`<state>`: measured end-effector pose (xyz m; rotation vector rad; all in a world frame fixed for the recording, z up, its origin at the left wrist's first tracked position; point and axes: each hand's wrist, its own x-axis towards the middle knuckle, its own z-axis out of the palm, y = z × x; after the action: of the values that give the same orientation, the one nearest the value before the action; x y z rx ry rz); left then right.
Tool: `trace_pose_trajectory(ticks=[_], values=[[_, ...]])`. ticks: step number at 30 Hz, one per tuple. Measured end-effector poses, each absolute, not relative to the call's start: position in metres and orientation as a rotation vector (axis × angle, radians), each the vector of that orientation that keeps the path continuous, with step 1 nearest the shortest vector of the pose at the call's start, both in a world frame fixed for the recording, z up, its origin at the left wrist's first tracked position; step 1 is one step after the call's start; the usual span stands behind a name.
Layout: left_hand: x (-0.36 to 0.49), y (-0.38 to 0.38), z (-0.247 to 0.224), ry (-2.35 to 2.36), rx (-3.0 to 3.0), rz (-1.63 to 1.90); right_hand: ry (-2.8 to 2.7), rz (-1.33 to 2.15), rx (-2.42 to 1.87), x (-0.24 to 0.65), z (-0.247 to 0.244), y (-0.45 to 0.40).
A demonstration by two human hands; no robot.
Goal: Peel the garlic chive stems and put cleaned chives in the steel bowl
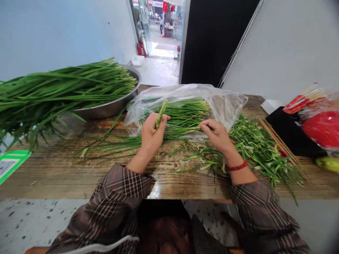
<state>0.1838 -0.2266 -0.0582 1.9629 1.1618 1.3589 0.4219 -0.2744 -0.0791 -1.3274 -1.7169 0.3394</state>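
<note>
A glass street door (144, 28) and a QR-code sign (10, 166) suggest a shop.

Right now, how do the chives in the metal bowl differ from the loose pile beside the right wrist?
The bowl chives lie roughly parallel; the loose pile is tangled. The bowl chives overhang the metal bowl's rim; the loose pile sits on the wooden table. Both are mostly green, with some paler parts.

The person's loose plaid sleeves (113, 197) were dark brown with pale and reddish lines, and a red beaded bracelet (237, 166) circled the right wrist (231, 157).
</note>
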Motion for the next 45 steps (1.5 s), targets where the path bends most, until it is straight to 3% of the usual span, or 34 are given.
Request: trace_pose_trajectory(ticks=[10,15,30,37,45], values=[[0.197,-0.227,-0.072,0.928,2.165,0.768,-1.673,0.454,-1.173,0.409,-0.077,-0.281],[0.198,-0.228,-0.074,0.966,2.244,0.800,-1.638,0.523,-1.181,0.404,-0.082,-0.279],[0.197,-0.228,-0.077,1.011,2.244,0.730,-1.889,-0.071,-1.288,0.420,-0.081,-0.279],[0.195,-0.225,-0.079,1.010,2.224,0.721,-1.950,0.359,-1.202,0.434,-0.065,-0.283],[0.195,-0.226,-0.078,0.961,2.250,0.660,-1.771,0.328,-1.251,0.413,-0.078,-0.278]])
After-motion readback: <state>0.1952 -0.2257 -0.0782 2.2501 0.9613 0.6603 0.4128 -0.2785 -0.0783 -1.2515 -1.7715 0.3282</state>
